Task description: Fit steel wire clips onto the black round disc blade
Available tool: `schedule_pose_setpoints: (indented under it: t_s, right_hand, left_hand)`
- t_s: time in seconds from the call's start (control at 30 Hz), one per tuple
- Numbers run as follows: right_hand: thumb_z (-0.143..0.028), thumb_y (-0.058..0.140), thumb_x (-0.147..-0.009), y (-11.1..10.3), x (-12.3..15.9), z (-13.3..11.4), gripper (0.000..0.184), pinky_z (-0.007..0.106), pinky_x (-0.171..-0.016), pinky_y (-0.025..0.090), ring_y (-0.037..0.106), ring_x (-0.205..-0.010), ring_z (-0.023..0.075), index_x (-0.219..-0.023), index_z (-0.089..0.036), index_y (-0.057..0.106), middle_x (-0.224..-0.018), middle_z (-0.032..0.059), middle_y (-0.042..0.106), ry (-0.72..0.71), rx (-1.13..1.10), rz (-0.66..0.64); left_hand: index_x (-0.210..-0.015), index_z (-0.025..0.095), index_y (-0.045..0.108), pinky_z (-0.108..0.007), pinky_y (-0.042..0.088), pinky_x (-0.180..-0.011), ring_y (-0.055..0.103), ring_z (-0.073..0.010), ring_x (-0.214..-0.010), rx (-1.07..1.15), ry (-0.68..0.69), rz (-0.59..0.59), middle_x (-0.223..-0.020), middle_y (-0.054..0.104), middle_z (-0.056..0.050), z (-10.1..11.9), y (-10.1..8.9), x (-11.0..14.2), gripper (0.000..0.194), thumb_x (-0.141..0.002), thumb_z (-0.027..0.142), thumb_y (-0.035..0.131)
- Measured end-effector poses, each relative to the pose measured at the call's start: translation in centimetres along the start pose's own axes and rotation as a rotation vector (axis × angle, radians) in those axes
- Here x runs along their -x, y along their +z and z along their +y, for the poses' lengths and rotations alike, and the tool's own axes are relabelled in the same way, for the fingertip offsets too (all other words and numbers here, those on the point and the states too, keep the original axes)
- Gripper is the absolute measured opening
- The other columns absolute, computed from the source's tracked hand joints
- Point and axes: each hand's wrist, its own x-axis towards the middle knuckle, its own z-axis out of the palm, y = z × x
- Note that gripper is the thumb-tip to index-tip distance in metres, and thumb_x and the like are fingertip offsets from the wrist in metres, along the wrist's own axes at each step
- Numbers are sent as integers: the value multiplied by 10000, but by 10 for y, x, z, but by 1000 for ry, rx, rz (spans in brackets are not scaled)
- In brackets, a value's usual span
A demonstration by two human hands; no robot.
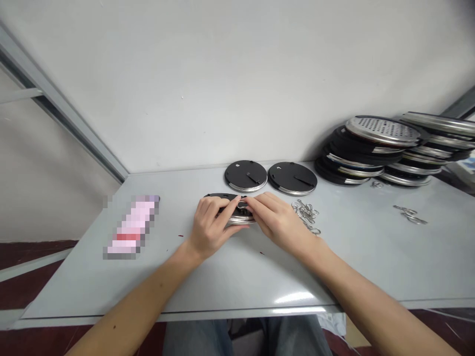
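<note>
Both my hands work over a round black disc with a silvery metal rim, near the middle of the table. My left hand has its thumb and fingers closed around the disc's left side, with the thumb tip at a small bent wire loop. From the right, my right hand pinches that wire loop at the disc's top face. My fingers hide much of the disc and part of the loop. Right beside my right hand lies a loose pile of silvery wire loops.
Two more black discs lie flat by the wall. Tilted stacks of discs stand at the back right, one topped by a perforated metal plate. Several wire loops lie right; a blurred-out phone-like object lies left.
</note>
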Motion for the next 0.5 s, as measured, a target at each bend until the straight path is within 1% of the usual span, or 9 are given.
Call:
schedule_pose_setpoints:
  t_s: [0.1,0.17,0.23,0.33,0.5]
  right_hand:
    - [-169,368,-951,-2,0,1,306,302,-653,467,527,-759,185,-1206,-132,534,-856,97,591,4,32,-37]
    - [-158,357,-950,-4,-1,0,334,291,-633,461,527,-740,180,-1248,-135,506,-838,86,583,13,41,-56]
    - [-157,348,-951,-7,-3,-1,322,288,-623,451,520,-724,176,-1220,-139,525,-816,79,578,14,53,-68]
    - [-169,340,-957,-11,-5,-3,282,286,-613,427,497,-704,172,-1115,-145,572,-779,70,564,5,85,-71]
    - [-139,340,-952,-13,-5,-5,249,289,-614,412,481,-712,171,-1041,-125,572,-776,68,553,-6,141,-105]
  left_hand:
    - [-1316,174,470,-325,434,-745,549,-188,-823,6,6,-18,-882,597,-67,0,0,0,612,-785,391,683]
    - [-1328,179,459,-323,432,-742,548,-187,-821,7,9,-25,-881,596,-67,1,0,-1,618,-791,393,677]
    - [-1338,183,449,-319,433,-735,544,-185,-815,7,5,-16,-878,594,-67,3,0,-3,624,-794,392,673]
    - [-1346,177,443,-318,435,-724,535,-184,-809,19,-6,3,-880,593,-71,4,0,-5,641,-789,390,678]
    - [-1340,169,452,-323,435,-727,523,-185,-818,39,2,3,-885,589,-69,4,0,-5,649,-773,368,698]
